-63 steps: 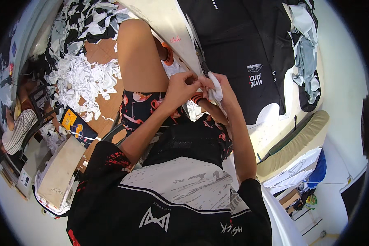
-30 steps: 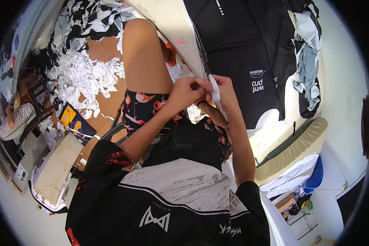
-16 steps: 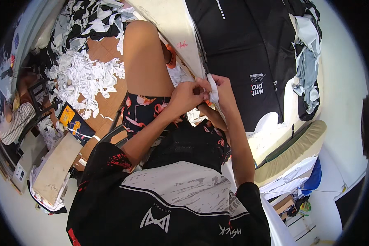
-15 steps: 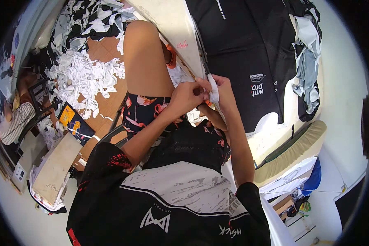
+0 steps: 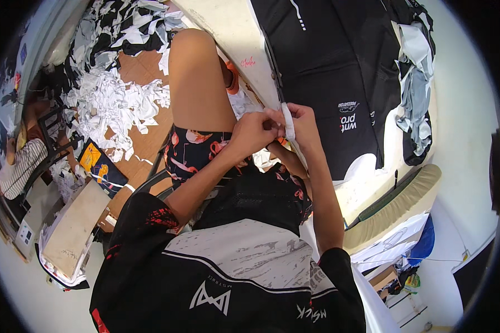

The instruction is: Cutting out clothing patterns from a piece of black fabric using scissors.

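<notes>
Both of my hands meet at the near left edge of the white table (image 5: 244,33), above my lap. A narrow white cloth-like band (image 5: 288,123) stands between them, its upper end by a thin dark length (image 5: 276,69) along the table edge. My right hand (image 5: 305,126) is closed around this band. With its fingers pinched together, my left hand (image 5: 253,132) touches the band's left side; what it pinches, if anything, is hidden. Just right of my hands lie black printed fabric pieces (image 5: 322,66), flat on the table.
White fabric scraps (image 5: 116,105) cover much of the brown floor at left. Grey and white cloth (image 5: 415,77) bunches at the table's right side. A beige padded board (image 5: 394,211) sits at the near right. Another person (image 5: 25,166) sits at far left near a small table (image 5: 78,227).
My hands stay at nearly the same spot, with small finger movements. The white band has turned slightly and stands a little more upright. The person at far left has shifted slightly.
</notes>
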The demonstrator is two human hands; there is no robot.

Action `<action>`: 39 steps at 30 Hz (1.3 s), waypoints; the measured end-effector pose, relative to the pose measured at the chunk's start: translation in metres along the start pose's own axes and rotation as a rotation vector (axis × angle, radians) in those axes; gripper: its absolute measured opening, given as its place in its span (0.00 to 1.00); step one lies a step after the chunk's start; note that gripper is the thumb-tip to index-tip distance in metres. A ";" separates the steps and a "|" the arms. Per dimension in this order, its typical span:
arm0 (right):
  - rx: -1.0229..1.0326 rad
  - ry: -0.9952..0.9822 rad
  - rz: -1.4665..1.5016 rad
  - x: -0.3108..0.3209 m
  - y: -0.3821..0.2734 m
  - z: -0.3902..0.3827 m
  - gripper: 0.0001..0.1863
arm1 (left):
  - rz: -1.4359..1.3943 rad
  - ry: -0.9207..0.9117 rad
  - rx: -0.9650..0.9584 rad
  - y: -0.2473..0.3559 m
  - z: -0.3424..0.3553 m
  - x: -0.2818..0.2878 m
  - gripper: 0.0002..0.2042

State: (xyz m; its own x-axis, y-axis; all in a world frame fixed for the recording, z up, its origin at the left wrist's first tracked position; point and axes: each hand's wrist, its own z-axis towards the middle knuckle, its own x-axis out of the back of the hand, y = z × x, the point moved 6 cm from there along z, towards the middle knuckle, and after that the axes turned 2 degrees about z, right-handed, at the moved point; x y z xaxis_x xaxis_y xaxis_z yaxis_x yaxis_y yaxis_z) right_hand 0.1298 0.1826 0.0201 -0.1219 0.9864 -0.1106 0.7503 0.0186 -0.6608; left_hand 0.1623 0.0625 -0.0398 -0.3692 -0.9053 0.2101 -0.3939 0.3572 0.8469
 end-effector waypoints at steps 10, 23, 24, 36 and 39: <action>0.151 0.162 -0.513 0.061 0.057 -0.097 0.22 | 0.060 0.341 -0.230 0.049 -0.008 0.075 0.12; 0.332 1.189 -0.669 0.251 0.130 -0.176 0.27 | 0.961 0.565 -0.875 0.092 0.117 0.131 0.21; 0.354 1.216 -0.667 0.254 0.134 -0.187 0.25 | 0.987 0.567 -0.828 0.088 0.120 0.131 0.21; 0.055 0.056 -0.138 0.078 0.128 -0.141 0.14 | 0.372 0.405 -0.138 0.051 0.029 0.064 0.15; -0.020 -0.064 -0.150 0.073 0.123 -0.124 0.15 | 0.127 0.391 -0.029 0.037 0.026 0.053 0.14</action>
State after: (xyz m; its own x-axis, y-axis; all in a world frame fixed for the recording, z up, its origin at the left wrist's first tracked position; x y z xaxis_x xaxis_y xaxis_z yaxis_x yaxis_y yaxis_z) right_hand 0.2936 0.2772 0.0226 -0.2743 0.9598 -0.0596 0.7334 0.1687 -0.6586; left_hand 0.1063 0.0336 -0.0103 -0.0636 -0.8755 0.4790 -0.3402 0.4703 0.8143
